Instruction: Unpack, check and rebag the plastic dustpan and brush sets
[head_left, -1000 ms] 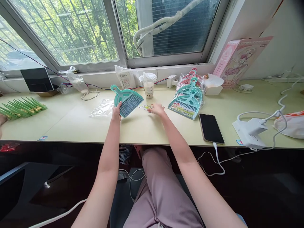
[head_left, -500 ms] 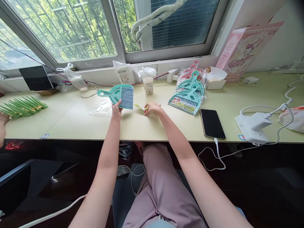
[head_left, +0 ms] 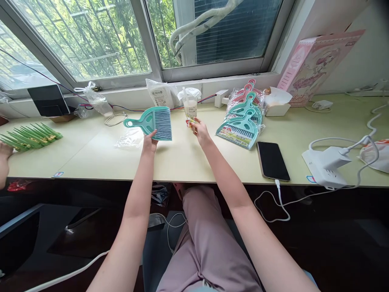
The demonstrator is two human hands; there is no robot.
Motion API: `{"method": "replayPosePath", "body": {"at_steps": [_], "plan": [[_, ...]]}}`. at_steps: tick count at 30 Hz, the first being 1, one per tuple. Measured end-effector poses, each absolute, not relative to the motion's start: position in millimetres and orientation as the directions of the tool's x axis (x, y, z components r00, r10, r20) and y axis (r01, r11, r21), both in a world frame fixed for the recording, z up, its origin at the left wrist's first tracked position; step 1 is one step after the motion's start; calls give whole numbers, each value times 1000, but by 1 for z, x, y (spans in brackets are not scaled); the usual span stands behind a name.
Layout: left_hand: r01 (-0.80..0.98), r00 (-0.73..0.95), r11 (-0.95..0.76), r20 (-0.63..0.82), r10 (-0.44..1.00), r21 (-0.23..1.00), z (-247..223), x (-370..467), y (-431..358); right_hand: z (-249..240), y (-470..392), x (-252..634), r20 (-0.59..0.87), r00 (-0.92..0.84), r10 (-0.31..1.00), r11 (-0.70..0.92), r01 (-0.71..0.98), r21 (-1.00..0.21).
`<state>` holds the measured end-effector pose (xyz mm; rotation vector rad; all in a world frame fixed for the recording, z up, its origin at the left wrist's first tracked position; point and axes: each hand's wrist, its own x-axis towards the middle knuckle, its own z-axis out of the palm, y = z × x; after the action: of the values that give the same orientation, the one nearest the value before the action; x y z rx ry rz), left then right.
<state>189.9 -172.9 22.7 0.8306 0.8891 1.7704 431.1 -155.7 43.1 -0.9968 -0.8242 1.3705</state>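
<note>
My left hand is closed on the lower edge of a teal hand brush with grey-blue bristles, its handle pointing left. Whether a dustpan lies behind the bristles I cannot tell. Between the fingers of my right hand is a small colourful printed label, held just in front of a lidded drink cup. Crumpled clear plastic wrap rests on the table left of my left hand. To the right lies an overlapping row of wrapped brush and dustpan sets, teal in front and pink behind.
A phone on a charging cable and a white power strip lie at the right. Green stick-like pieces are at the far left, beside another person's hand. A tissue box stands at the back.
My right hand has lifted the label away from the tabletop, moving it up and back toward the cup. My left hand keeps the brush nearly in place.
</note>
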Motion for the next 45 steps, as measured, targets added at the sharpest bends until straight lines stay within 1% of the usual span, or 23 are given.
{"method": "replayPosePath", "body": {"at_steps": [1, 3, 6, 8, 10, 12, 13, 16, 18, 22, 27, 30, 32, 33, 35, 37, 38, 40, 43, 45], "plan": [[-451, -305, -272, 139, 942, 850, 23, 192, -173, 44, -156, 431, -97, 72, 993, -52, -467, -883], [-453, -275, -239, 120, 954, 859, 24, 197, -173, 44, -158, 427, -70, 43, 997, -35, -551, -834], [-420, -226, -201, 113, 968, 885, 24, 206, -173, 41, -165, 413, -4, -81, 997, -49, -555, -830], [-378, -199, -192, 123, 972, 906, 23, 212, -174, 36, -170, 402, -3, -106, 994, -56, -494, -867], [-338, -173, -187, 135, 976, 923, 22, 218, -176, 30, -175, 392, -27, -26, 999, -35, -389, -921], [-317, -141, -196, 158, 977, 928, 22, 223, -177, 23, -179, 386, -41, 71, 997, -22, -245, -969], [-314, -125, -203, 172, 977, 927, 22, 225, -178, 20, -181, 383, -39, 90, 995, -24, -164, -986], [-310, -96, -214, 193, 976, 926, 24, 229, -180, 14, -185, 379, -40, 74, 996, -44, 52, -998], [-300, -94, -215, 196, 976, 929, 26, 230, -181, 13, -186, 377, -45, 100, 994, -59, 141, -988], [-270, -72, -228, 217, 974, 935, 26, 230, -182, 16, -187, 376, -28, 159, 987, -62, 217, -974], [-228, -65, -197, 187, 980, 953, 24, 228, -182, 21, -191, 377, 0, 238, 971, -59, 239, -969], [-228, -88, -200, 184, 979, 953, 24, 227, -181, 23, -193, 377, -9, 295, 956, -69, 193, -979], [-237, -101, -206, 187, 977, 949, 25, 226, -181, 24, -192, 377, -43, 337, 941, -71, 72, -995], [-239, -103, -208, 188, 977, 949, 26, 226, -182, 25, -191, 377, -73, 330, 941, -66, -34, -997], [-236, -93, -206, 189, 978, 950, 27, 226, -182, 28, -188, 380, -146, 225, 963, -78, -288, -954], [-224, -57, -193, 185, 981, 955, 28, 227, -184, 30, -185, 384, -186, 44, 982, -144, -470, -871], [-218, -35, -185, 182, 983, 958, 28, 227, -185, 31, -183, 386, -195, -24, 980, -179, -514, -839], [-209, 5, -171, 176, 984, 963, 29, 228, -187, 32, -182, 388, -205, -69, 976, -209, -547, -810], [-170, 61, -133, 145, 988, 976, 30, 227, -186, 32, -182, 389, -208, -34, 977, -189, -579, -793], [-89, 49, -112, 117, 992, 990, 31, 224, -183, 31, -182, 388, -215, -10, 977, -178, -596, -783]]}}
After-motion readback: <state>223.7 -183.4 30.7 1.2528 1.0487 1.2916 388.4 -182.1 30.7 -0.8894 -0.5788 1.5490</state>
